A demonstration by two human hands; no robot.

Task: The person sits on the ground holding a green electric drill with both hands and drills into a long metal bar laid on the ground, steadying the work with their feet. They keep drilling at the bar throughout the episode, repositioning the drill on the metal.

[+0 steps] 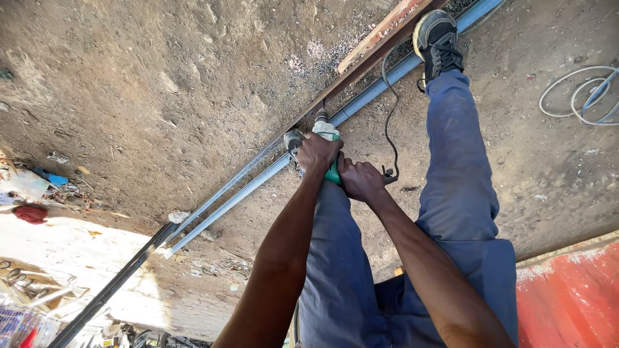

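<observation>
Both my hands grip a green and white angle grinder (327,132) held against a long grey metal bar (245,183) that lies diagonally across the dirt ground. My left hand (319,153) wraps the front of the tool. My right hand (361,180) holds its rear, where a black cable (387,109) loops away. My legs in blue trousers stretch forward. One black shoe (437,38) rests on the bar farther along, and the other shoe (293,138) shows just beside my left hand.
A rusty brown strip (380,42) runs next to the bar, with grey filings around it. A coil of white hose (580,90) lies at the right. A red painted surface (570,296) fills the lower right corner. Rags and scrap (29,193) clutter the left edge.
</observation>
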